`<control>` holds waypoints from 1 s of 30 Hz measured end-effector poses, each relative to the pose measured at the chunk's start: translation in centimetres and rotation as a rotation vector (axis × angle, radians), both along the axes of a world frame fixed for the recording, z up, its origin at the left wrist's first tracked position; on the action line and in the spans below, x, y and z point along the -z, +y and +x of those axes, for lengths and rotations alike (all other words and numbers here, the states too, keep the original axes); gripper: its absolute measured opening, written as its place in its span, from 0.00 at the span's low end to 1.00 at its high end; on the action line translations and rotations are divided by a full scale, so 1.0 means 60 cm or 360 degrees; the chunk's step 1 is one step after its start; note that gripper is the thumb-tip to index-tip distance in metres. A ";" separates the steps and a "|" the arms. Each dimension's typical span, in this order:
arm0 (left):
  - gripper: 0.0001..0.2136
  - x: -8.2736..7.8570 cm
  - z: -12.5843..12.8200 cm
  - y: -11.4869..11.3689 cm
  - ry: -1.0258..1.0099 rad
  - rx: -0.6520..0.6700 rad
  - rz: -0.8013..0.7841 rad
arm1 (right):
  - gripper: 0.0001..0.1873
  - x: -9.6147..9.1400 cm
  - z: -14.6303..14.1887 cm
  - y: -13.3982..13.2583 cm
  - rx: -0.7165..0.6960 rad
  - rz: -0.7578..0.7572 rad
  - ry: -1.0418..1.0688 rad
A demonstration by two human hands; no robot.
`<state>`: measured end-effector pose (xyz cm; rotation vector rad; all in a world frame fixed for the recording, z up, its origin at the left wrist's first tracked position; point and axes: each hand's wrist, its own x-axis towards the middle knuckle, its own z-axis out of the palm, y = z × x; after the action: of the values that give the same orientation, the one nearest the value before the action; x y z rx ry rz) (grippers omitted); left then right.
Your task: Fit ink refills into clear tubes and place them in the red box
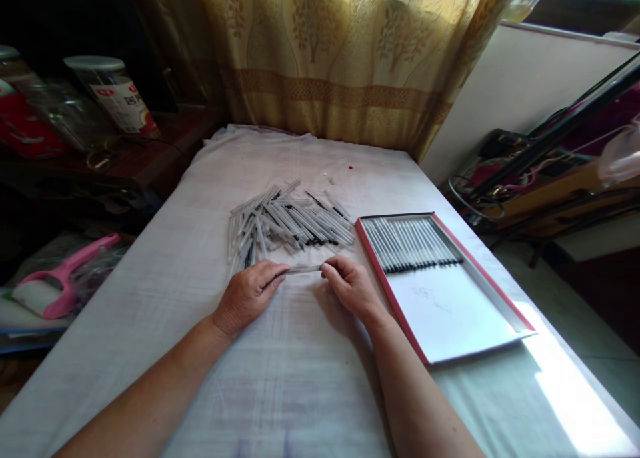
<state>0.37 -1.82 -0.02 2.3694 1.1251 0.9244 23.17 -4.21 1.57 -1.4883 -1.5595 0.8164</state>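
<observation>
Between my two hands a slim clear pen point(304, 269) lies level, one end pinched by each. My left hand point(253, 291) has thumb and fingers closed on its left end, and my right hand point(350, 283) is closed on its right end. Just beyond them is a loose pile of clear pen parts point(295, 221), some with black ends, lying in many directions. Right of my right hand sits a shallow red-edged box point(395, 305) with a white inside. A row of pens point(413, 245) fills its far part, black ends toward me.
A white cloth point(280, 378) covers the table. A small red bit point(351, 167) lies near the back, before a gold curtain point(320, 58). Jars point(113, 95) stand on a dark cabinet at left, above a pink-handled roller point(60, 281). A black metal frame point(550, 131) stands at right.
</observation>
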 end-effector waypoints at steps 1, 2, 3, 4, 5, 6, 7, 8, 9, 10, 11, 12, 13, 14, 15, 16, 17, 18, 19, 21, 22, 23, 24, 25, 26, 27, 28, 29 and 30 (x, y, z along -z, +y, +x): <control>0.13 0.000 0.000 0.000 0.0009 0.0003 0.0001 | 0.16 0.000 0.001 0.000 -0.0009 -0.0012 -0.0078; 0.13 0.000 0.001 -0.001 0.0020 0.0005 -0.0001 | 0.18 0.000 0.002 -0.001 -0.0016 -0.0032 -0.0115; 0.13 -0.001 0.001 -0.001 0.0030 0.0004 -0.0005 | 0.20 0.001 0.002 -0.001 -0.0021 -0.0051 -0.0113; 0.13 -0.001 0.001 -0.001 0.0038 0.0001 -0.0008 | 0.19 0.003 0.003 -0.001 -0.0026 -0.0063 -0.0082; 0.13 -0.001 0.001 -0.001 0.0043 -0.0002 -0.0009 | 0.17 0.005 0.003 -0.001 -0.0036 -0.0067 -0.0032; 0.13 -0.001 0.002 -0.001 0.0044 -0.0006 -0.0007 | 0.15 0.007 0.003 -0.001 -0.0048 -0.0064 0.0029; 0.13 -0.001 0.002 -0.001 0.0044 -0.0007 -0.0003 | 0.13 0.009 0.003 -0.001 -0.0064 -0.0055 0.0088; 0.13 0.000 0.001 0.000 0.0042 -0.0008 0.0003 | 0.12 0.011 0.003 -0.001 -0.0079 -0.0044 0.0135; 0.13 0.000 0.001 0.000 0.0041 -0.0008 0.0009 | 0.12 0.013 0.003 -0.001 -0.0089 -0.0034 0.0160; 0.13 0.001 0.001 0.000 0.0041 -0.0007 0.0016 | 0.11 0.014 0.003 -0.001 -0.0087 -0.0028 0.0158; 0.13 0.002 0.001 0.000 0.0041 -0.0004 0.0023 | 0.10 0.015 0.003 -0.001 -0.0073 -0.0028 0.0136; 0.13 0.003 0.000 0.000 0.0041 -0.0001 0.0028 | 0.11 0.016 0.003 0.000 -0.0057 -0.0037 0.0107; 0.13 0.004 0.000 0.001 0.0040 0.0001 0.0032 | 0.12 0.017 0.004 0.000 -0.0045 -0.0051 0.0083; 0.12 0.005 0.000 0.001 0.0038 0.0003 0.0033 | 0.14 0.018 0.004 0.000 -0.0045 -0.0069 0.0078; 0.12 0.005 0.000 0.001 0.0034 0.0003 0.0034 | 0.14 0.019 0.005 0.000 -0.0051 -0.0084 0.0098; 0.12 0.006 0.000 0.002 0.0031 0.0002 0.0033 | 0.13 0.020 0.006 0.000 -0.0060 -0.0094 0.0138; 0.12 0.006 0.000 0.002 0.0028 -0.0001 0.0030 | 0.12 0.020 0.007 0.000 -0.0069 -0.0095 0.0186; 0.12 0.006 0.000 0.002 0.0023 -0.0002 0.0026 | 0.12 0.021 0.007 0.000 -0.0077 -0.0092 0.0224; 0.12 0.005 0.000 0.001 0.0017 0.0000 0.0020 | 0.11 0.021 0.008 0.000 -0.0079 -0.0083 0.0246; 0.11 0.003 0.002 0.000 -0.0004 -0.0007 -0.0008 | 0.09 0.022 0.008 0.000 -0.0072 -0.0059 0.0251; 0.11 0.002 0.002 0.000 -0.0018 -0.0019 -0.0027 | 0.08 0.023 0.008 0.000 -0.0063 -0.0048 0.0257; 0.11 0.000 0.002 -0.001 -0.0028 -0.0038 -0.0049 | 0.09 0.023 0.008 0.001 -0.0046 -0.0038 0.0284; 0.12 -0.002 0.003 -0.002 -0.0028 -0.0061 -0.0076 | 0.09 0.023 0.007 0.001 -0.0020 -0.0031 0.0335; 0.13 -0.005 0.002 -0.002 -0.0014 -0.0090 -0.0104 | 0.09 0.022 0.007 0.001 0.0008 -0.0027 0.0403; 0.15 -0.007 0.002 -0.003 0.0015 -0.0120 -0.0127 | 0.10 0.021 0.006 0.001 0.0032 -0.0027 0.0476; 0.16 -0.009 0.001 -0.003 0.0059 -0.0147 -0.0145 | 0.11 0.019 0.006 0.002 0.0050 -0.0028 0.0544; 0.16 -0.011 0.000 -0.003 0.0112 -0.0166 -0.0161 | 0.11 0.018 0.006 0.002 0.0062 -0.0028 0.0598; 0.16 -0.013 0.000 -0.003 0.0163 -0.0177 -0.0175 | 0.11 0.017 0.007 0.002 0.0068 -0.0026 0.0636; 0.15 -0.014 0.000 -0.003 0.0200 -0.0184 -0.0185 | 0.11 0.016 0.007 0.002 0.0071 -0.0026 0.0660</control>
<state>0.34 -2.02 0.82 2.3154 1.3387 0.7329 23.60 -4.08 0.59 -1.2609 -1.2087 1.0374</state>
